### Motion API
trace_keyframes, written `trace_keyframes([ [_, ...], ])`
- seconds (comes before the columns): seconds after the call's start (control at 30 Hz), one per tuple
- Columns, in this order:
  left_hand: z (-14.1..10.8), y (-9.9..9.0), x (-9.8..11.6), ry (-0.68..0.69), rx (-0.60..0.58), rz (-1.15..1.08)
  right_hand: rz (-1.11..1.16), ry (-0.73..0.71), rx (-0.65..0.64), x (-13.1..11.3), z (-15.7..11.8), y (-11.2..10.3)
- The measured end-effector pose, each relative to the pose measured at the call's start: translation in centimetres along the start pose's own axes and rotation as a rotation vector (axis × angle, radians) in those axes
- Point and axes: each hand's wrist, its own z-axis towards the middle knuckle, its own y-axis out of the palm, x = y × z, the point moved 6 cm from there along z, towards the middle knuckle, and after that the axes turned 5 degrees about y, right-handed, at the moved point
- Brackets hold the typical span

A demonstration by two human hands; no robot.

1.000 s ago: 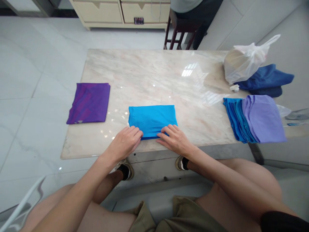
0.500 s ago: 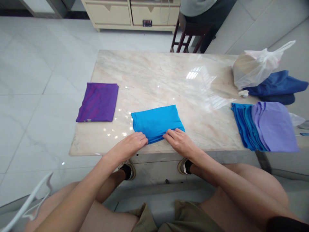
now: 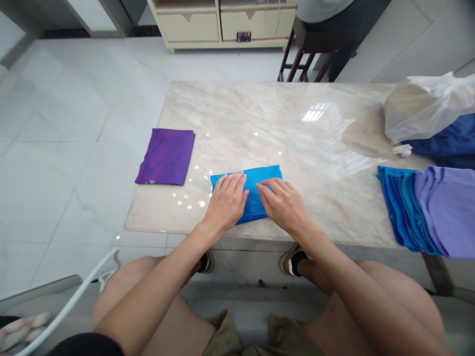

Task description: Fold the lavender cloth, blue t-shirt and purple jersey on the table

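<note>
A bright blue folded cloth [image 3: 254, 200] lies near the front edge of the marble table. My left hand [image 3: 227, 201] rests flat on its left part, fingers stretched toward the far side. Over the right part is my right hand [image 3: 284, 202], its fingers bent and thumb and index finger close together. Whether any fabric is caught between those fingertips is too small to make out. To the left, a purple folded cloth [image 3: 166, 157] lies flat by the table's left edge, apart from both hands.
Folded blue cloths [image 3: 406, 210] and lilac cloths [image 3: 451, 210] overlap at the table's right end. Behind them stand a white plastic bag [image 3: 419, 111] and dark blue fabric [image 3: 451, 141]. Beyond the table [image 3: 222, 109], a person sits on a dark stool [image 3: 315, 42] near a cream cabinet [image 3: 189, 27].
Both hands have moved from the cloth's near edge up onto its top. My left hand has opened out flat. The view has shifted left, so things appear farther right.
</note>
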Motion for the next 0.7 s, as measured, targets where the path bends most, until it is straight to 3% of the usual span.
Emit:
trace_keyframes([
  [0.1, 0.5, 2.7, -0.1, -0.051, -0.046, 0.047, 0.07, 0.012, -0.036, -0.8, 1.4, 3.4],
  [0.2, -0.4, 4.6, -0.4, -0.069, -0.085, 0.072, 0.105, 0.049, -0.106, -0.7, 0.8, 5.8],
  [0.33, -2.3, 5.1, -0.6, -0.114, -0.111, 0.096, 0.065, 0.136, -0.162, 1.6, -1.1, 5.8],
  [0.47, -2.7, 5.1, 0.0, -0.17, -0.17, 0.124, 0.035, 0.284, -0.139, 4.5, -2.3, 5.0],
  [0.6, -1.6, 3.2, -0.1, -0.236, -0.248, 0.184, 0.093, 0.431, -0.09, 6.3, -2.1, 5.2],
  [0.7, -0.9, -1.3, -1.8, -0.303, -0.302, 0.174, 0.223, 0.535, -0.011, 7.5, -1.3, 4.5],
])
